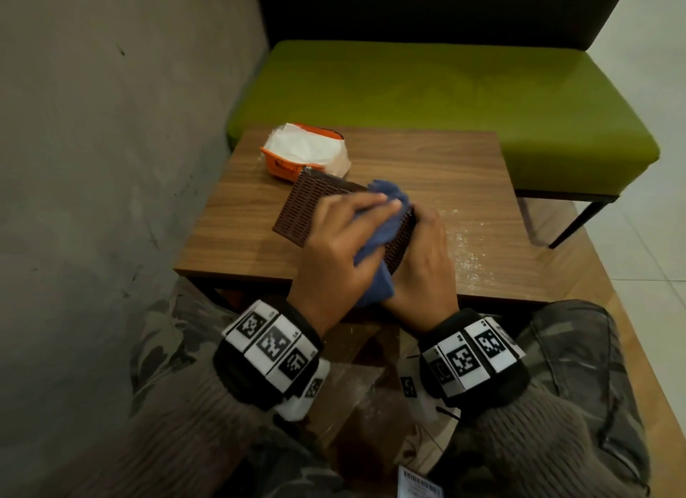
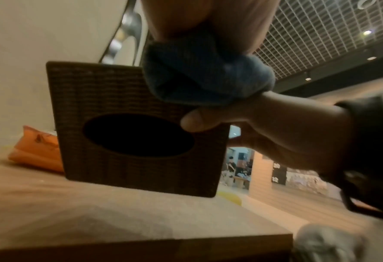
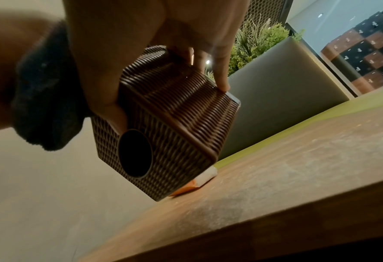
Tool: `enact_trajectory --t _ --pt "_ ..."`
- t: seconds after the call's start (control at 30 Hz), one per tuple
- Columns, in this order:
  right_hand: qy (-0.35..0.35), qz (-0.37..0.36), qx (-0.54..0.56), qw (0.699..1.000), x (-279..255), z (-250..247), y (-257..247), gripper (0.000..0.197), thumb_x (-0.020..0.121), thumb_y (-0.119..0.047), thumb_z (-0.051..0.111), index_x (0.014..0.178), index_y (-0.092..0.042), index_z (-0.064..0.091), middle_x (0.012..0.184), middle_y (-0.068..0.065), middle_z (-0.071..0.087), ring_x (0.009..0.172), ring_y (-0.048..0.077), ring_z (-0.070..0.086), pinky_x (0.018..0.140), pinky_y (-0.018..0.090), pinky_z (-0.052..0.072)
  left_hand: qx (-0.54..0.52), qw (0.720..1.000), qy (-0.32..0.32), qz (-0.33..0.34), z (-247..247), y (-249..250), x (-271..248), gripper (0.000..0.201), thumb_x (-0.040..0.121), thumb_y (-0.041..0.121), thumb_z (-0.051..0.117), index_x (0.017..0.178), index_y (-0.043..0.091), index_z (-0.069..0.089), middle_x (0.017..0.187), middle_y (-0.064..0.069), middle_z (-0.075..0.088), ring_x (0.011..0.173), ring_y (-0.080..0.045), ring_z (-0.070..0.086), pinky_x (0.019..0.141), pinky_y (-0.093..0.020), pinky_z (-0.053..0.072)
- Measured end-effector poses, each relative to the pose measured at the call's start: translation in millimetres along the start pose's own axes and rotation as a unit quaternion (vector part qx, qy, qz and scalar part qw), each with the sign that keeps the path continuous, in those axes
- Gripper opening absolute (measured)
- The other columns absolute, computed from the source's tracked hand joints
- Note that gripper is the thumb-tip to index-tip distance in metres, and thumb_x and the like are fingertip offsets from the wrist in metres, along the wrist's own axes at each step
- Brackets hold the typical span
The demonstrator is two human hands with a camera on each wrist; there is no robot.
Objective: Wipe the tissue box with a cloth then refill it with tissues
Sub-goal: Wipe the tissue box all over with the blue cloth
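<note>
A brown woven tissue box (image 1: 315, 208) stands tipped on its side on the wooden table (image 1: 427, 163), its oval opening (image 2: 138, 135) facing me. My left hand (image 1: 341, 245) presses a bunched blue cloth (image 1: 375, 245) onto the box's upward face; the cloth (image 2: 206, 76) shows under the palm in the left wrist view. My right hand (image 1: 423, 260) grips the box (image 3: 168, 127) at its right side, thumb by the opening and fingers (image 3: 221, 78) over the far edge. An orange pack of white tissues (image 1: 304, 152) lies open behind the box.
A green bench seat (image 1: 445, 100) runs along the far side of the table, with a grey wall (image 1: 111, 163) on the left. Pale dust or crumbs (image 1: 467, 237) speckle the table's right part. My knees sit under the near edge.
</note>
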State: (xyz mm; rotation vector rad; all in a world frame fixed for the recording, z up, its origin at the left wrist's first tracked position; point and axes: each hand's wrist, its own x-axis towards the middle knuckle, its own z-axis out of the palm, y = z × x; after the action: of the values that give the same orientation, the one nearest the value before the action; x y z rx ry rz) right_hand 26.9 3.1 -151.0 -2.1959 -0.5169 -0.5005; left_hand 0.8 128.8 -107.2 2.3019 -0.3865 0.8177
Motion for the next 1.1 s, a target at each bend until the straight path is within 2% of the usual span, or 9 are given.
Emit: enact_trajectory --t 0.1,0.27,0.43,0.5,0.6,0.77,0.87,0.93,1.1 --pt "-0.002 -0.005 0.001 1.000 -0.8 -2.5 3.7 0.072 0.077 -0.038 0.063 0.128 0.009 0.045 0.120 0.020 0.052 0.112 0.026 0.049 0.097 0.009 0.030 0.004 0.996 -0.059 0.070 -0.5 -1.4 -10.7 0.038 0.081 0.002 0.062 0.119 0.007 0.063 0.118 -0.009 0.061 0.107 -0.026 0.049 0.099 -0.024 0.036" --pt "-0.012 0.016 0.010 1.000 -1.9 0.2 2.3 0.086 0.063 -0.039 0.076 0.127 0.008 0.042 0.115 0.020 0.054 0.107 0.023 0.046 0.087 0.015 0.032 -0.001 0.994 0.051 -0.093 3.8 -21.5 6.9 0.042 0.079 0.002 0.060 0.120 0.008 0.062 0.119 -0.008 0.062 0.109 -0.026 0.053 0.098 -0.028 0.039" --pt "-0.023 0.074 0.020 0.997 -1.8 -1.5 8.9 0.059 0.084 -0.025 0.055 0.129 0.013 0.044 0.125 0.030 0.052 0.119 0.032 0.047 0.107 0.017 0.028 0.018 0.991 -0.082 0.100 7.3 3.9 -9.2 0.047 0.080 0.004 0.060 0.127 0.006 0.056 0.130 -0.007 0.056 0.112 -0.025 0.048 0.103 -0.027 0.033" --pt "-0.024 0.040 0.034 0.998 -4.8 -4.0 10.8 0.075 0.075 -0.038 0.067 0.128 0.009 0.043 0.122 0.024 0.052 0.114 0.025 0.047 0.101 0.010 0.029 0.017 0.999 -0.045 0.018 6.7 -14.6 0.0 0.044 0.082 0.006 0.057 0.126 0.006 0.056 0.128 -0.007 0.058 0.113 -0.025 0.049 0.103 -0.026 0.033" --pt "-0.027 0.031 0.029 0.999 -5.0 -6.4 13.6 0.092 0.062 -0.043 0.079 0.130 0.007 0.041 0.122 0.017 0.049 0.113 0.021 0.047 0.094 0.020 0.038 0.008 0.996 0.039 -0.077 5.4 -23.9 7.3 0.040 0.083 0.007 0.057 0.124 0.005 0.058 0.124 -0.008 0.061 0.113 -0.027 0.052 0.101 -0.032 0.038" --pt "-0.012 0.104 0.064 0.992 -4.8 -3.5 14.8 0.072 0.071 -0.018 0.074 0.134 -0.004 0.042 0.130 0.012 0.052 0.118 0.025 0.053 0.099 0.041 0.047 0.027 0.983 -0.100 0.151 10.4 -3.4 -29.8 0.046 0.082 0.005 0.061 0.127 0.004 0.054 0.131 -0.010 0.056 0.115 -0.029 0.052 0.102 -0.038 0.039" --pt "-0.029 0.038 0.062 0.997 -8.9 -7.6 16.7 0.093 0.062 -0.044 0.078 0.132 0.003 0.038 0.124 0.009 0.047 0.114 0.020 0.048 0.099 0.026 0.041 0.036 0.999 -0.024 0.015 5.6 -26.8 -15.4 0.043 0.082 0.008 0.058 0.125 0.004 0.055 0.125 -0.011 0.060 0.115 -0.021 0.048 0.101 -0.031 0.036" --pt "-0.025 0.033 0.063 0.997 -7.5 -10.2 16.4 0.101 0.057 -0.047 0.080 0.132 0.004 0.036 0.122 0.013 0.048 0.113 0.023 0.049 0.096 0.029 0.042 0.032 0.997 0.042 -0.065 3.6 -31.3 -10.4 0.041 0.082 0.006 0.058 0.123 0.003 0.057 0.124 -0.011 0.060 0.114 -0.020 0.047 0.101 -0.027 0.035" --pt "-0.022 0.054 0.074 0.996 -2.0 -9.9 19.1 0.102 0.056 -0.043 0.080 0.134 0.001 0.033 0.126 0.019 0.049 0.116 0.029 0.052 0.099 0.042 0.046 0.038 0.991 -0.068 0.109 7.9 -12.5 -40.1 0.043 0.086 0.004 0.057 0.128 0.003 0.053 0.133 -0.011 0.054 0.126 -0.026 0.043 0.109 -0.035 0.032"
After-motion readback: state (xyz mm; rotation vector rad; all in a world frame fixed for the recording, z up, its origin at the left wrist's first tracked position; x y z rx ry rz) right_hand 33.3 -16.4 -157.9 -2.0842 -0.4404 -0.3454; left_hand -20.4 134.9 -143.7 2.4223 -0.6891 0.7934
